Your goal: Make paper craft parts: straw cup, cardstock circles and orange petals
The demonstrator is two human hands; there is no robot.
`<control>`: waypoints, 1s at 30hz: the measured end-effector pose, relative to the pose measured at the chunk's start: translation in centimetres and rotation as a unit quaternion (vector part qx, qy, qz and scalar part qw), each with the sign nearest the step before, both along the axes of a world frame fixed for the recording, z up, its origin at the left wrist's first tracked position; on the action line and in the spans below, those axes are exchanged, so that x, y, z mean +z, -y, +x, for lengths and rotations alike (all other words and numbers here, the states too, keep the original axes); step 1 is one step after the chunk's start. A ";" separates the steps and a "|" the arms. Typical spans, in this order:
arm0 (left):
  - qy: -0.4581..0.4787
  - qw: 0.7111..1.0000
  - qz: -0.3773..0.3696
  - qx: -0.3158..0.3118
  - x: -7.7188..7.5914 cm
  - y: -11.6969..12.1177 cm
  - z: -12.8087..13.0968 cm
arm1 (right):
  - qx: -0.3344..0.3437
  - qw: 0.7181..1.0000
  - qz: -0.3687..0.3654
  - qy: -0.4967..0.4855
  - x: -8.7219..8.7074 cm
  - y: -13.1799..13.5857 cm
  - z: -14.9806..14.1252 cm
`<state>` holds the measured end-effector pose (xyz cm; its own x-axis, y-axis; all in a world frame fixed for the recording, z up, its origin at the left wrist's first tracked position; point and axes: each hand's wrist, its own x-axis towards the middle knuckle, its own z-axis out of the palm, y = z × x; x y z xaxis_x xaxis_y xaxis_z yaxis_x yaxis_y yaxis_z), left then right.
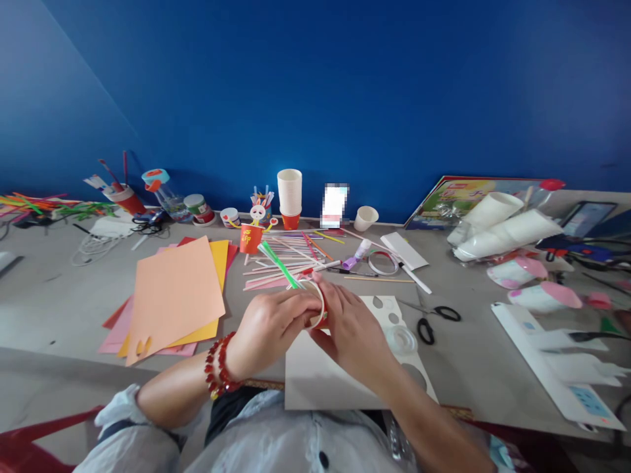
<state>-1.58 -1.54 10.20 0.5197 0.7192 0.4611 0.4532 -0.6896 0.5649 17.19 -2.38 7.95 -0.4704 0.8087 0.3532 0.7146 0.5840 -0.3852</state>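
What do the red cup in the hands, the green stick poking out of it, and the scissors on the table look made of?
Small red white-rimmed cup: apparently matte paper, like the stacked cups behind. Thin green stick: probably a glossy plastic straw; a paper one can't be excluded. Black-handled scissors: plastic handles, thin grey blades, seemingly metal.

Pale grey-white rolled-up sleeves, a buttoned light shirt, a red-and-gold beaded bracelet (220,365) at the left wrist.

1. You sit at a craft table (64,309), likely in a classroom or hobby room, against a plain blue wall (345,85).
2. Coloured paper sheets (172,299), straws (290,259) and pipe cleaners (44,205) cover it.
3. Paper cups (289,192), paint pots (198,209), tape rolls (383,263), scissors (434,322) and a glue gun (582,249) lie about.
4. A finished cup bunny (252,233) stands among them.
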 end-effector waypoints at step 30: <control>-0.056 0.987 0.147 0.024 0.5 -0.9 -0.4 | 0.017 1.000 -0.013 -0.020 -0.2 -0.7 0.1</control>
